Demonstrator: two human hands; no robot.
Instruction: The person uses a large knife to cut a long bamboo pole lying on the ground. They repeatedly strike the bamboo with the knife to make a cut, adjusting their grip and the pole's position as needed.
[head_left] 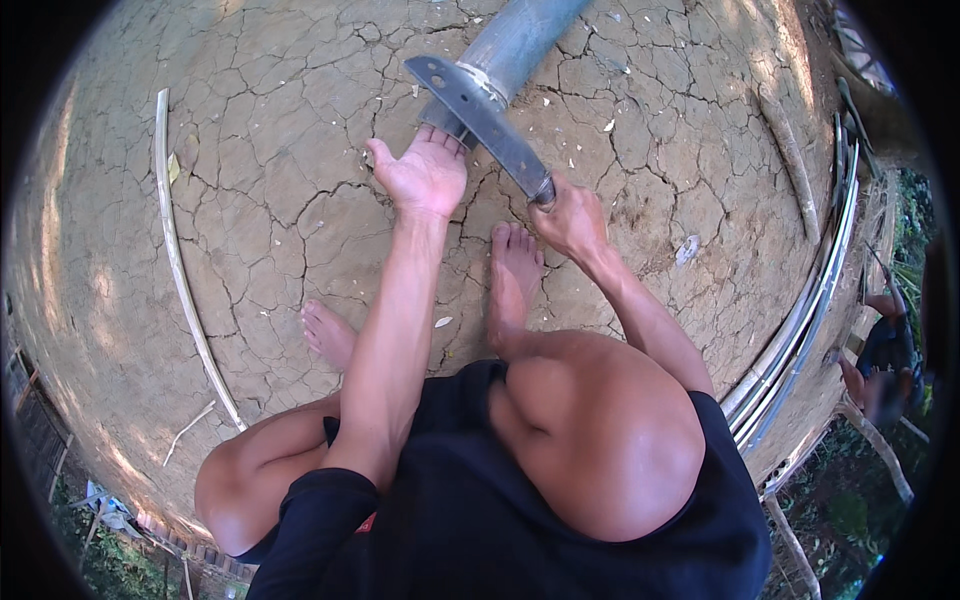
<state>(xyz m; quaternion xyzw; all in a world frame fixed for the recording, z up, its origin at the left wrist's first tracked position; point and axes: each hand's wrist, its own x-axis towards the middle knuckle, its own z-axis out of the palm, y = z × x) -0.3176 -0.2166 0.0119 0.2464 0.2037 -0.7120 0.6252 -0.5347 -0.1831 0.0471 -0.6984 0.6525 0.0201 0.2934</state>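
My right hand is closed round the handle of a machete. Its dark, broad blade, with a few holes near the tip, slants up to the left across a thick grey-green bamboo pole. Where blade and pole cross, a pale ring shows on the bamboo; whether the edge is in it I cannot tell. My left hand lies palm up at the pole's near end, thumb spread and fingers stretched out. The fingertips disappear beneath the bamboo, partly hidden by it.
Cracked dry earth surrounds my bare feet. A long pale strip lies at the left. On the right are a short log and a bundle of long thin strips. Another person is at the far right edge.
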